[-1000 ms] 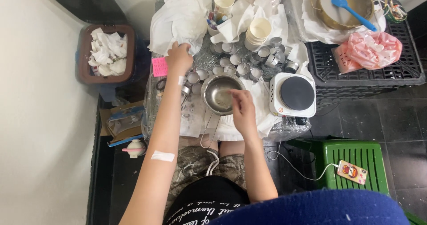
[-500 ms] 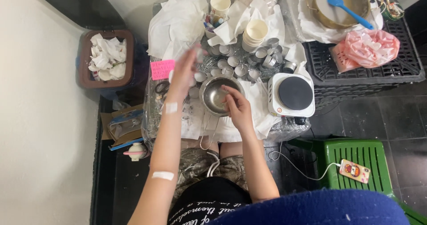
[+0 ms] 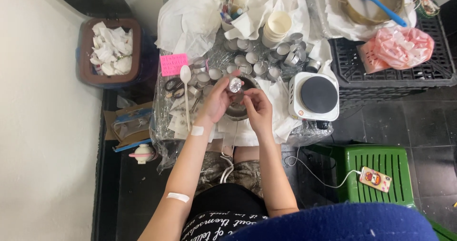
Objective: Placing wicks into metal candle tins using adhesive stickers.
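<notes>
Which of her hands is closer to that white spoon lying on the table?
Left. The left hand, holding up a small metal cup, is just to the side of the white spoon; the right hand is farther off, beyond the metal bowl.

Hands: two, left hand (image 3: 215,101) and right hand (image 3: 257,108)
Hot plates: one (image 3: 318,95)
Spatulas: one, blue (image 3: 377,2)
Phones: one (image 3: 375,179)
Scissors: one pair (image 3: 174,87)
Spoons: one, white (image 3: 186,93)

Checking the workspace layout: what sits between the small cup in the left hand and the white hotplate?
In the head view, the right hand and crumpled white paper lie between the small metal cup, held by the left hand, and the hotplate.
</notes>
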